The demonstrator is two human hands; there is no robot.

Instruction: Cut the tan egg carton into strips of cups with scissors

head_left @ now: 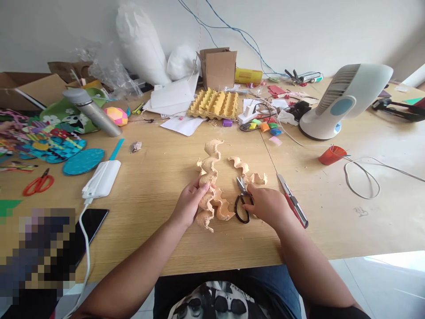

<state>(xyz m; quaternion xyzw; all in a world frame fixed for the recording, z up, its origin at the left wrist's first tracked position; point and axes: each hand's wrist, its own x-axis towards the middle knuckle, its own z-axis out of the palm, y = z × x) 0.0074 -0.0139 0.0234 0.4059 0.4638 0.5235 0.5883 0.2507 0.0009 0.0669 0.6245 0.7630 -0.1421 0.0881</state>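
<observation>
My left hand (192, 200) is closed around a long, wavy-edged strip of egg carton (211, 165). Another curved carton piece (224, 210) lies on the table just right of that strip. My right hand (268, 204) is at the black-handled scissors (243, 215), its thumb and fingers on their handle side; part of the handles is hidden under the hand. The scissor blades point away from me, slightly apart. Beyond them lie two small carton scraps, one curved (239, 164) and one beside the blades (257, 178). A red utility knife (293, 203) rests right of my right hand.
A yellow egg tray (214, 104) stands at the back, before a cardboard box (219, 68). To the right are a white fan (340, 106) and a red cup (332, 155). A power bank (102, 179), a phone (94, 226) and orange-handled scissors (39, 184) lie left.
</observation>
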